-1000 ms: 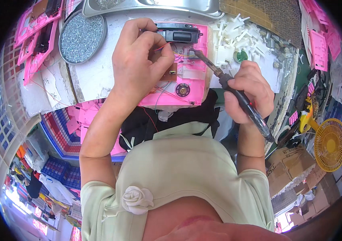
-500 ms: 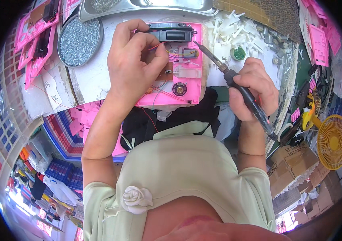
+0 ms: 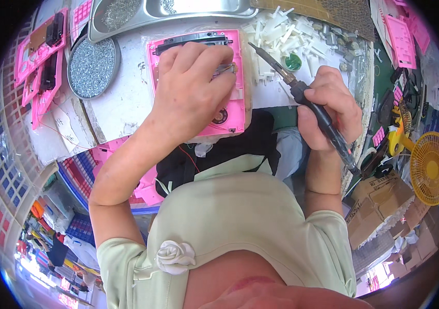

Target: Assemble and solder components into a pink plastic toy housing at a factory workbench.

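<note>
A pink plastic housing (image 3: pixel 234 116) lies on the bench in front of me, holding a black part (image 3: pixel 199 40) along its far edge and a round speaker (image 3: pixel 220 116) near its near right corner. Over its middle is my left hand (image 3: pixel 191 85), closed with fingers curled beside a small metal motor (image 3: pixel 225 69); what the fingertips pinch is hidden. In my right hand (image 3: pixel 333 110) is a soldering iron (image 3: pixel 297 90), gripped by its dark handle. Its tip points up and left, just right of the housing and apart from it.
White plastic pieces (image 3: pixel 286 36) are heaped at the far right, with a small green-filled dish (image 3: pixel 292 63) among them. A round tray of screws (image 3: pixel 93 69) and a metal tray (image 3: pixel 204 9) stand beyond the housing. Further pink housings (image 3: pixel 41 46) are stacked left; a yellow fan (image 3: pixel 432 167) stands right.
My left hand has moved right and turned over the housing, now covering its middle and wires. The soldering iron stays in my right hand, its tip now clear of the housing's edge.
</note>
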